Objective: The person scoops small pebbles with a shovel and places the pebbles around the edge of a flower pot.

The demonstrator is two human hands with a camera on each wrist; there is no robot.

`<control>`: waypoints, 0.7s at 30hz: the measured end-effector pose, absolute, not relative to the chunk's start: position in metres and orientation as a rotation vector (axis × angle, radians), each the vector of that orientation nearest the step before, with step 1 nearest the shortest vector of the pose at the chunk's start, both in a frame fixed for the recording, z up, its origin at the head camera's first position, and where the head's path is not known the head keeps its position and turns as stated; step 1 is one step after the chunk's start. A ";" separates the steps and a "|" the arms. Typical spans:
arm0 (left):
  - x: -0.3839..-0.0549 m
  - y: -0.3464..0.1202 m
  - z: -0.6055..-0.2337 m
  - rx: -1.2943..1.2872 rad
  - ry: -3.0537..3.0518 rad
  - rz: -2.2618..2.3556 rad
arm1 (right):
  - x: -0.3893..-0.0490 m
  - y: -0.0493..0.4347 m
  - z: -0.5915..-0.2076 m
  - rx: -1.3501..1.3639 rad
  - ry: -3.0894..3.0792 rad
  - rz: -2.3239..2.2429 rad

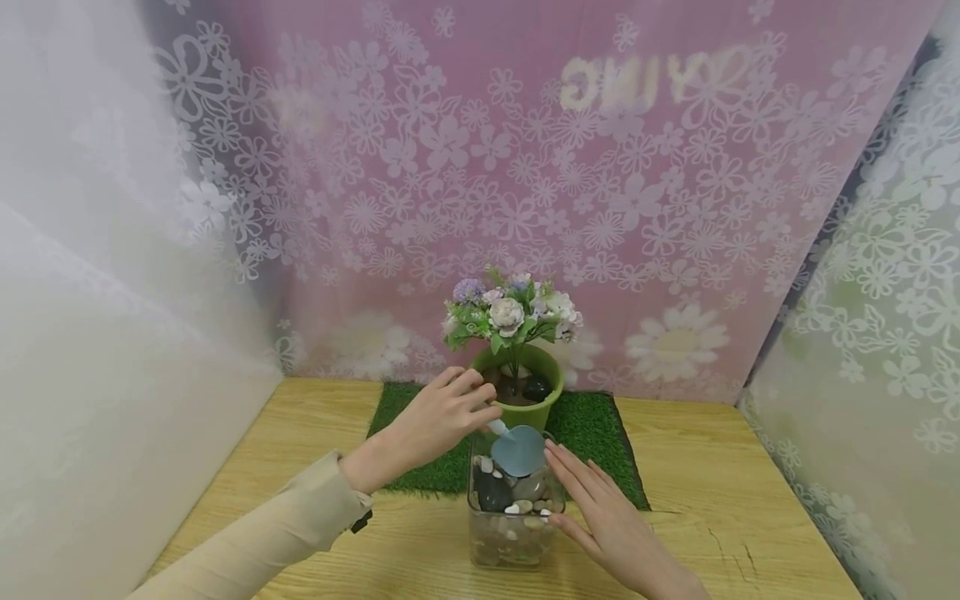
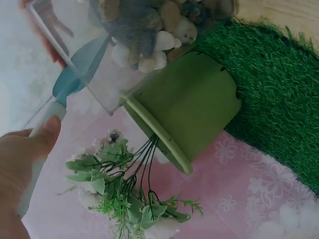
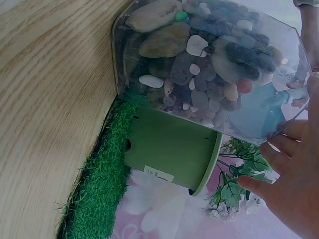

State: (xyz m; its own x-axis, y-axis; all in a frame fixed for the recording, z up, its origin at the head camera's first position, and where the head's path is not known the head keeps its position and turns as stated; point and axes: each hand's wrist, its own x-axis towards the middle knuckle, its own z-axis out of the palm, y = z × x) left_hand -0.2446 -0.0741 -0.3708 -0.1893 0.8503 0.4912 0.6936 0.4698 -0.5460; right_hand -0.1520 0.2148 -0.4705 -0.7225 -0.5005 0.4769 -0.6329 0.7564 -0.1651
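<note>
My left hand [image 1: 452,406] grips the pale handle [image 2: 37,169] of a small shovel, whose blue-grey blade [image 1: 519,451] dips into a clear container [image 1: 507,542]. Dark, grey and white stones [image 3: 199,64] fill much of that container. Against the container's right rim rest the fingers of my right hand [image 1: 611,525], fairly straight. Just behind stands a green flowerpot [image 1: 536,414] with artificial-looking flowers [image 1: 510,315] and some dark stones inside. In the left wrist view, the blade [image 2: 82,69] shows partly through the container's clear wall.
A green turf mat [image 1: 592,433] lies under the pot on the wooden table [image 1: 720,492]. Pink flowered curtain [image 1: 465,183] hangs behind, with pale sheets at the left [image 1: 112,292] and right [image 1: 885,358].
</note>
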 end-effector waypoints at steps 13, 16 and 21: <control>-0.247 -0.071 -0.368 -1.368 -1.935 0.195 | -0.149 0.213 -0.470 0.862 -2.552 0.536; -0.248 -0.071 -0.369 -1.396 -1.938 0.174 | -0.149 0.213 -0.469 0.869 -2.534 0.551; -0.255 -0.068 -0.368 -1.501 -1.956 0.136 | -0.151 0.215 -0.471 0.878 -2.551 0.551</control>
State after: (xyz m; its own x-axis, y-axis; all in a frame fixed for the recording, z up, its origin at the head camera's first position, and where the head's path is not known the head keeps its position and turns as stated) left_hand -0.2551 -0.0680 -0.3682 -0.1240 0.8928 0.4331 0.8241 0.3358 -0.4562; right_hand -0.1505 0.2146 -0.4707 -0.7300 -0.4930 0.4733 -0.6443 0.7273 -0.2363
